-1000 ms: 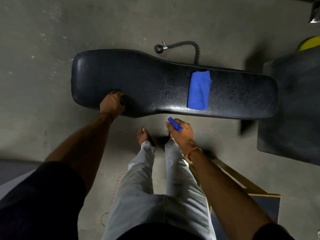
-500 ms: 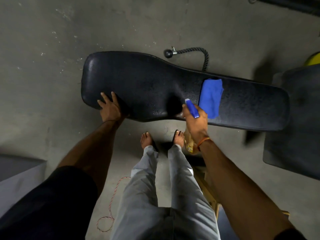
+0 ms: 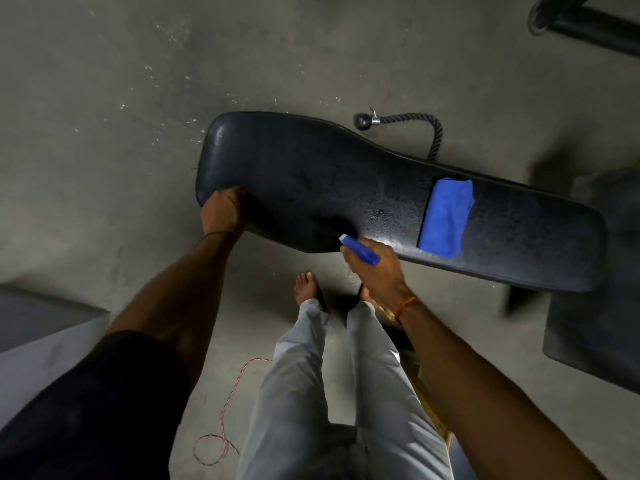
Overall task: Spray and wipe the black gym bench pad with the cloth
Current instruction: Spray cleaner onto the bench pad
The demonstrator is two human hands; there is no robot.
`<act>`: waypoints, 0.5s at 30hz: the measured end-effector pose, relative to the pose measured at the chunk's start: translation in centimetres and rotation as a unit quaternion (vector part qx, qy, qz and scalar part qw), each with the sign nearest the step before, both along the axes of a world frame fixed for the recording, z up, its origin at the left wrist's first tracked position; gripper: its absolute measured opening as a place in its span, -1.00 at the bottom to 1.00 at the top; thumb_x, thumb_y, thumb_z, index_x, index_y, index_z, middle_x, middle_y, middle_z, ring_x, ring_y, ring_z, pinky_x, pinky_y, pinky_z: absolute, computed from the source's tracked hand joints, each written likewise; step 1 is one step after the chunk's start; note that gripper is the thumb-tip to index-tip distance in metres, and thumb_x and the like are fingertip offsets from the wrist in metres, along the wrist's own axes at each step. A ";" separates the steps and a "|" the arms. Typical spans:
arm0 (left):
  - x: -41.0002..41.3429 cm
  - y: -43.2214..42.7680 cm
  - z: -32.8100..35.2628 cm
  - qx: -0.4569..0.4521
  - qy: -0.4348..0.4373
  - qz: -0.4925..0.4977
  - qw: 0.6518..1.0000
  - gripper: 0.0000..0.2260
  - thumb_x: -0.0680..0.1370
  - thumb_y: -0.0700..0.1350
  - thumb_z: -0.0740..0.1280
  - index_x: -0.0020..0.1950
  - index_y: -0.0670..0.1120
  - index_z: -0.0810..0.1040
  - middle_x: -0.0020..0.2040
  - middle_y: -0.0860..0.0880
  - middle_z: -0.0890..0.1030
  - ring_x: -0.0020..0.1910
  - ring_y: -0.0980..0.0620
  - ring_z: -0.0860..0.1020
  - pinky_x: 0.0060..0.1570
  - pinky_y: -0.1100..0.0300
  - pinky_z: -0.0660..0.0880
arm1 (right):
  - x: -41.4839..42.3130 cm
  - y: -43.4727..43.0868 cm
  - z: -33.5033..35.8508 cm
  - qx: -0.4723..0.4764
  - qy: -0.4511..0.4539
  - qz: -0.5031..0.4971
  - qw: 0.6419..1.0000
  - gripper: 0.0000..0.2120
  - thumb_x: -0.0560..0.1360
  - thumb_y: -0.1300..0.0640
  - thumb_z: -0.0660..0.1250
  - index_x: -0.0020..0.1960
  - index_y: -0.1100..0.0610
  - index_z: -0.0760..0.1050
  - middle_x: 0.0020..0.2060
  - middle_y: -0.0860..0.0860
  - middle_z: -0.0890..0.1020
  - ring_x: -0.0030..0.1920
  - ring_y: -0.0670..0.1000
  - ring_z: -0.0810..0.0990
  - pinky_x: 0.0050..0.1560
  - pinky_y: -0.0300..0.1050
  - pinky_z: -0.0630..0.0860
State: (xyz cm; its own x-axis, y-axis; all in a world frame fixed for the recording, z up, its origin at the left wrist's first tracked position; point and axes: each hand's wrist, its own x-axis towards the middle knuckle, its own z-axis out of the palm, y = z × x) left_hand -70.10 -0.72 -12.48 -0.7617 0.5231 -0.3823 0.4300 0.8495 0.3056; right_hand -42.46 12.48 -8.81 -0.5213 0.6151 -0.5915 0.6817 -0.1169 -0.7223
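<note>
Gripping the near edge of the bench pad (image 3: 311, 181) at its wide end, the left hand (image 3: 221, 211) had its fingers curled round the rim. The right hand (image 3: 379, 271) was wrapped round a spray bottle (image 3: 360, 250), whose nozzle pointed up and left at the wet pad. The pad's long axis ran from upper left to lower right. A folded blue cloth (image 3: 445, 218) lay across its narrow half.
</note>
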 end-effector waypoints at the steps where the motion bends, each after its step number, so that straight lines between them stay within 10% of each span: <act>1: -0.4 -0.5 0.0 0.028 -0.002 0.035 0.999 -0.74 0.58 -0.12 0.32 0.25 -0.10 0.62 0.22 -0.22 0.62 0.19 -0.28 0.59 0.14 -0.10 0.54 | -0.2 -0.4 -0.3 0.004 -0.004 0.016 1.000 -0.65 0.48 -0.23 0.41 -0.10 0.08 0.58 -0.26 0.14 0.66 -0.19 0.25 0.63 -0.05 0.24 0.61; 15: -2.7 -3.7 -0.7 -0.054 -0.103 0.031 0.993 -0.37 0.58 -0.24 0.33 0.62 -0.01 0.20 0.62 -0.18 0.18 0.48 -0.29 0.36 0.47 -0.15 0.35 | -8.6 -2.1 0.2 0.065 0.008 0.123 0.990 -0.71 0.60 -0.07 0.42 -0.09 0.16 0.59 -0.29 0.12 0.65 -0.27 0.11 0.62 -0.17 0.00 0.55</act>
